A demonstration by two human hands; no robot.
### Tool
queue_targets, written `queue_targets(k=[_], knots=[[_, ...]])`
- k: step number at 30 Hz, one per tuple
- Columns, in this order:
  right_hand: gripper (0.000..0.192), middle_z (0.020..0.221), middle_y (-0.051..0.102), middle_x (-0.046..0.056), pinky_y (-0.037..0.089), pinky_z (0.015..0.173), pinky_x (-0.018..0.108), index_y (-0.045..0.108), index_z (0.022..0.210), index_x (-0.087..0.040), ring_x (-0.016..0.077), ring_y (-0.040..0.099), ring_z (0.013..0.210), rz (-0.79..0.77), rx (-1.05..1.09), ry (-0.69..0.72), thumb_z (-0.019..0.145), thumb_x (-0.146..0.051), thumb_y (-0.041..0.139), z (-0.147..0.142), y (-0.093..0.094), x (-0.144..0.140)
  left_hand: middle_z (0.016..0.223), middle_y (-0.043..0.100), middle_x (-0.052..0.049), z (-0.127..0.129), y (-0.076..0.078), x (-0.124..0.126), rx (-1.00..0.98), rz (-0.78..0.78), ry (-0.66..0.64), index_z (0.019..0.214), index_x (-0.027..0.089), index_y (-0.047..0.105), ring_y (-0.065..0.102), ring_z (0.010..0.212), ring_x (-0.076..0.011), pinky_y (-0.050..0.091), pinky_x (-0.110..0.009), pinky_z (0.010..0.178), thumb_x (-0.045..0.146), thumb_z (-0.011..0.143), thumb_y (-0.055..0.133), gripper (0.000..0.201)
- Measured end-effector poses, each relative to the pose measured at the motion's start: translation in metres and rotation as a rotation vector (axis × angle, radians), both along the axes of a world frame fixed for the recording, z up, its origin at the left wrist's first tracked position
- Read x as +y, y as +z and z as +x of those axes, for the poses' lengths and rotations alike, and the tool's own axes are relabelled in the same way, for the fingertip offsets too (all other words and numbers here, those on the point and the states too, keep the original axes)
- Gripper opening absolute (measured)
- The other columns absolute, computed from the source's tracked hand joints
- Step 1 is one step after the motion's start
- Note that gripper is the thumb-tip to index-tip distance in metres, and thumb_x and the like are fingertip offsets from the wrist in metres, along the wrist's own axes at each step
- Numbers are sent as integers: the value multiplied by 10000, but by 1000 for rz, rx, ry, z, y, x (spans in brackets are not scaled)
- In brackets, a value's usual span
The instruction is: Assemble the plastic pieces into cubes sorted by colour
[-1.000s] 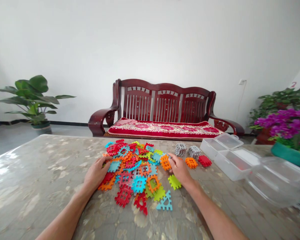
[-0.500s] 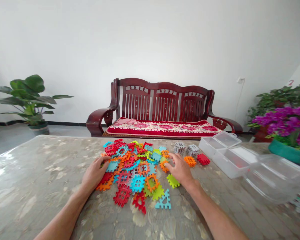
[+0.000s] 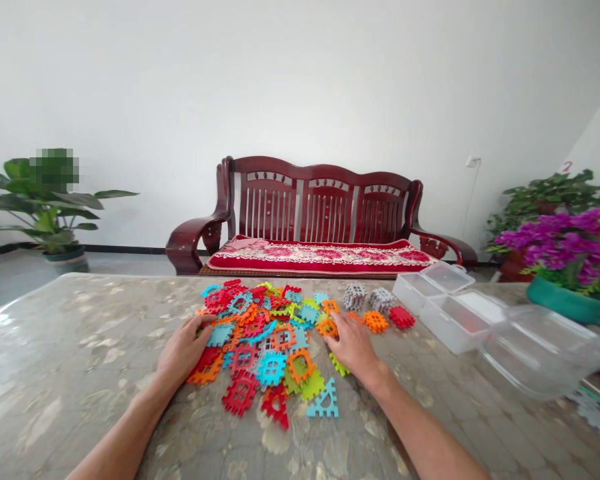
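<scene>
A loose pile of toothed plastic building tiles (image 3: 243, 358) in red, orange, blue and green lies between my hands. My left hand (image 3: 184, 348) rests at the pile's left edge, fingers apart and slightly bent, beside a pale blue tile (image 3: 221, 335). No tile shows in its grasp. At the right edge, my right hand (image 3: 354, 343) has its thumb and forefinger around the rim of an orange tile (image 3: 326, 327). Under that hand, a lime green tile (image 3: 338, 364) is partly hidden. A blue triangular tile (image 3: 324, 401) lies nearer to me.
Beyond my right hand stand two grey tile stacks (image 3: 381, 299), an orange tile stack (image 3: 375, 322) and a red one (image 3: 401, 317). Clear plastic boxes (image 3: 460, 327) with open lids sit further right, before a pot of purple flowers (image 3: 570, 297). A wooden bench (image 3: 325, 200) stands behind the table.
My right hand has shifted slightly left and its thumb and forefinger have closed in on the orange tile. My left hand stays in place. The whole view has slid a little.
</scene>
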State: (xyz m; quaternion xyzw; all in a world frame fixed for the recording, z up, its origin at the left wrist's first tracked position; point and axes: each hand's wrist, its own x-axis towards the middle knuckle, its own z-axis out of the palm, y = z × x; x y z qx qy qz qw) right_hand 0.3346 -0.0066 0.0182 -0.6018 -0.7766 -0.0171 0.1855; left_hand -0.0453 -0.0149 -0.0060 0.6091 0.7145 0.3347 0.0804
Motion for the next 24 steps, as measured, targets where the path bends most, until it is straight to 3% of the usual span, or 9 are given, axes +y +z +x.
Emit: queue_targets(k=[10, 15, 24], knots=[[584, 1110, 725, 131, 497, 820, 329, 465, 1384, -148, 265, 691, 989, 50, 93, -278, 842, -319, 601, 52, 24, 12, 1150, 708, -85, -2, -4, 3, -11, 17, -10, 1069, 202, 695, 648, 1068, -268, 489, -377, 951, 417, 819, 429, 423], [607, 1097, 724, 130, 493, 825, 334, 429, 1401, -139, 269, 685, 1007, 39, 59, -428, 843, -311, 593, 82, 25, 17, 1157, 699, -93, -3, -5, 3, -8, 14, -12, 1075, 203, 692, 647, 1071, -272, 487, -382, 953, 429, 819, 422, 435], [534, 1197, 684, 126, 498, 793, 371, 477, 1359, -181, 296, 642, 1070, -10, -71, -480, 872, -395, 525, 87, 24, 10, 1183, 679, -107, -6, -10, 5, -21, 5, -26, 1094, 197, 675, 632, 1096, -274, 462, -393, 986, 448, 827, 396, 460]])
